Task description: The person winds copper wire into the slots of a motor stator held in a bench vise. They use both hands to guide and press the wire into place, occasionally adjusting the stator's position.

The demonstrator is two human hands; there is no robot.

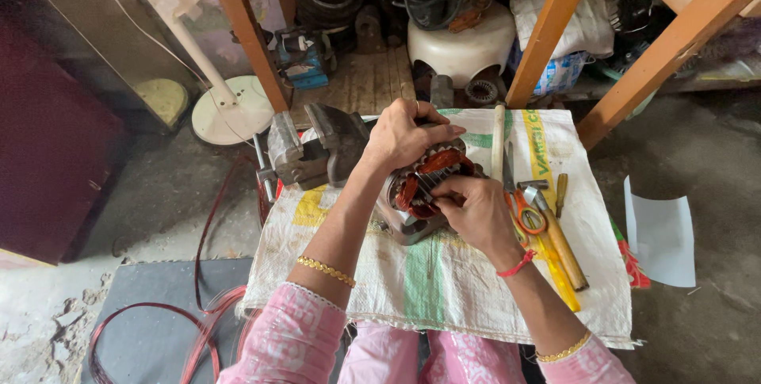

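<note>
A white woven sack (476, 273) covers the work surface; a grey bench vise (313, 146) stands at its far left corner. At the sack's middle lies a motor stator (420, 194), copper coils already seated, apparently unfinished. The left hand (404, 134) grasps its top; the right hand (476, 210) pinches into the windings. Orange-handled scissors (527, 213) lie just right.
</note>
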